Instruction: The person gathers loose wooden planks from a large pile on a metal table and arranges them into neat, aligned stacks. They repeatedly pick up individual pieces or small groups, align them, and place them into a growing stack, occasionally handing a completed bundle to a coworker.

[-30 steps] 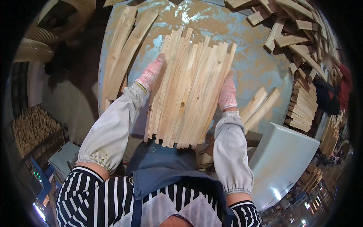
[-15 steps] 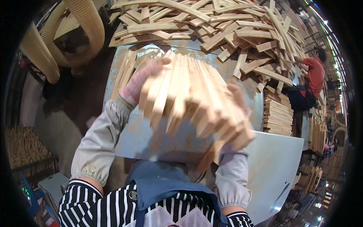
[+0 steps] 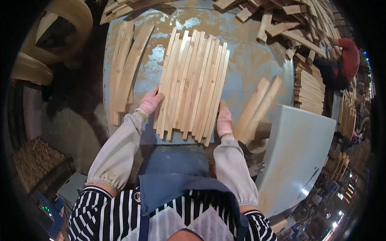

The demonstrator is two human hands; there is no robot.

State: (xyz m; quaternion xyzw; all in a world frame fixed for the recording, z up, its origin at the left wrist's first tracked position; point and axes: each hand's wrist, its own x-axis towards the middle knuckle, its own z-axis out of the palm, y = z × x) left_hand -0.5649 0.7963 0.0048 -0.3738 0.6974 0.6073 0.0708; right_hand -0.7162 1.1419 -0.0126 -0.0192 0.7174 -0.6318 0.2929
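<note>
A row of narrow pale wooden strips [image 3: 191,86] lies side by side on the blue-grey table in front of me, with uneven ends. At its left edge is my left hand [image 3: 148,103], in a pinkish glove, its thumb side against the outermost strip and its fingers partly hidden. My right hand [image 3: 224,119], gloved too, presses along the opposite edge near the lower end. Between them, the two hands grip the bundle from its sides.
Several longer boards [image 3: 130,64] lie left of the bundle, and two boards [image 3: 259,106] lie at its right. A loose wood heap [image 3: 281,28] and a stack [image 3: 309,90] fill the far right. Nearer stands a pale metal panel [image 3: 297,156]. Another person [image 3: 348,60] works beyond; ribbed hoses [image 3: 68,28] hang left.
The wooden strips, held up and tilted between my hands before, now lie flat in a row on the table. Both hands have come down with them, and my view has shifted.
</note>
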